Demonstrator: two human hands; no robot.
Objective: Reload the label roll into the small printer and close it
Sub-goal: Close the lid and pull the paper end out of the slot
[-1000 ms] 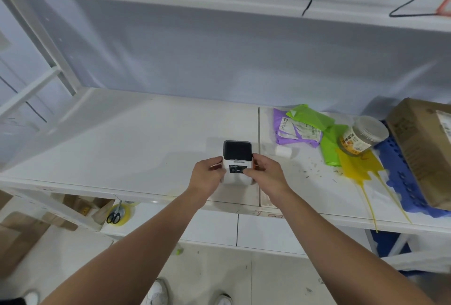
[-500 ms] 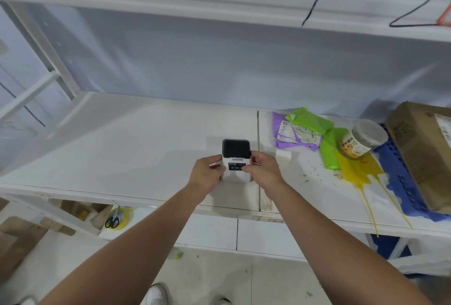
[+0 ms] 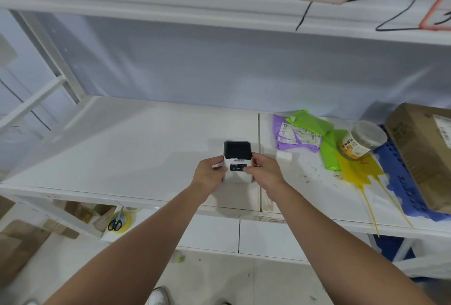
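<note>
A small white printer [image 3: 238,160] with a dark top panel stands on the white shelf [image 3: 136,148], near its front edge. My left hand [image 3: 210,174] grips the printer's left side. My right hand [image 3: 263,170] holds its right side, with the thumb on the front panel. The lid looks closed. A small white label roll [image 3: 284,155] lies on the shelf just right of my right hand, partly hidden behind it.
Purple and green mailer bags [image 3: 302,133], a lidded jar [image 3: 363,140], a yellow bag [image 3: 358,170], a blue plastic sheet [image 3: 402,182] and a cardboard box [image 3: 424,153] crowd the shelf's right end. Scissors on a tape roll [image 3: 118,221] lie on the lower level.
Both hands stay on the printer; my right thumb has shifted onto its front panel. The view has tilted up a little.
</note>
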